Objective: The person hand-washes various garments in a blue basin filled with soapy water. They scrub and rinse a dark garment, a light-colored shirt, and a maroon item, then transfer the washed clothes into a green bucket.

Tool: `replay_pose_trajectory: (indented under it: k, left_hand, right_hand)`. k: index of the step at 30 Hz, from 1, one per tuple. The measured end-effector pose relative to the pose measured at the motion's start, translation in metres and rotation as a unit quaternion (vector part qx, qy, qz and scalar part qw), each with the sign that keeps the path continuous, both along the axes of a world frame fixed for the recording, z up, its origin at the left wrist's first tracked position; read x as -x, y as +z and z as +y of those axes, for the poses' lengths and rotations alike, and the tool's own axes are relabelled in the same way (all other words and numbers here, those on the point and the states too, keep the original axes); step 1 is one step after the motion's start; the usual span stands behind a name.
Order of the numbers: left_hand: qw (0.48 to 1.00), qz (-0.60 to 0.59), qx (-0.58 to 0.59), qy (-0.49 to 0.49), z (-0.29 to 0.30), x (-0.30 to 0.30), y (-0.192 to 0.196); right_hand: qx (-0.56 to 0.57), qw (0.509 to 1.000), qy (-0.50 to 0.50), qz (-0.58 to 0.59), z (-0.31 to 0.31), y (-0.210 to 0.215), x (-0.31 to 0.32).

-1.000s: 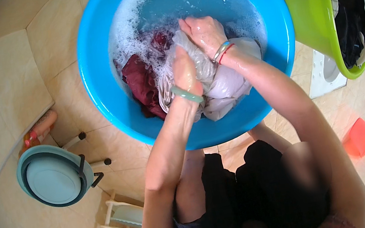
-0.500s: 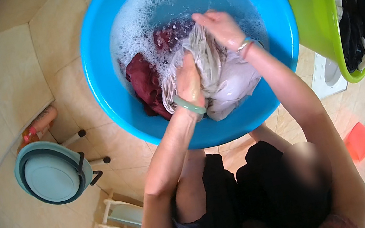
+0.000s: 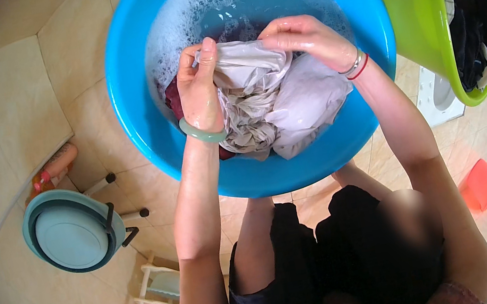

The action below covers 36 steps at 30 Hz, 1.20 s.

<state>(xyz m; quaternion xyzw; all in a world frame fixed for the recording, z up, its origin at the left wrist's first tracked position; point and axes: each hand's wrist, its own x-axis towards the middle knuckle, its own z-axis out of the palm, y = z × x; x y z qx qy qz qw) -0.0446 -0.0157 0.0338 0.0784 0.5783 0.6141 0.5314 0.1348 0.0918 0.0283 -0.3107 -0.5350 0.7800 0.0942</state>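
Both my hands hold a wet whitish garment [image 3: 248,66] stretched between them over a big blue tub [image 3: 138,125]. My left hand [image 3: 200,88], below a green bangle, pinches its left end with the thumb up. At the upper right edge, my right hand [image 3: 308,39] grips the cloth between thumb and fingers. The rest of the pale cloth [image 3: 310,104] lies bunched in the near part of the tub. A dark red cloth [image 3: 172,99] shows beside my left hand, mostly hidden. Suds [image 3: 169,28] float on bluish water at the far side.
A lime-green bucket [image 3: 411,12] of dark clothes tilts at the right, next to a white squat toilet [image 3: 436,98]. Left on the tiled floor are a grey-green basin [image 3: 73,240] and a white rack [image 3: 142,300]. A coral container [image 3: 482,185] is at right.
My left hand has moved up and left out of the bunched cloth and now holds its edge. The whitish cloth is spread between my hands and covers more of the dark red cloth.
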Motion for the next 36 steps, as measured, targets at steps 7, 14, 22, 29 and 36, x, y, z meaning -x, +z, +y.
replay_pose_trajectory:
  k: [7,14,22,29,36]
  left_hand:
    - [0.983,-0.175,0.06,-0.001,0.0,-0.005,-0.02]
    - [0.97,-0.212,0.108,0.042,0.006,-0.049,-0.008]
    - [0.974,-0.204,0.057,0.08,-0.017,-0.036,-0.02]
    - [0.957,-0.248,0.125,0.084,-0.002,-0.055,-0.02]
    - [0.931,-0.35,-0.086,0.051,-0.036,-0.022,-0.056]
  right_hand:
    - [-0.567,0.82,-0.074,0.014,-0.086,0.027,0.049]
    - [-0.455,0.86,-0.151,-0.176,-0.033,-0.034,0.065]
    - [-0.512,0.847,-0.113,-0.089,-0.104,0.004,0.072]
    - [-0.488,0.836,-0.142,-0.205,-0.043,-0.042,0.066]
    - [-0.495,0.856,-0.093,-0.114,-0.108,0.005,0.072]
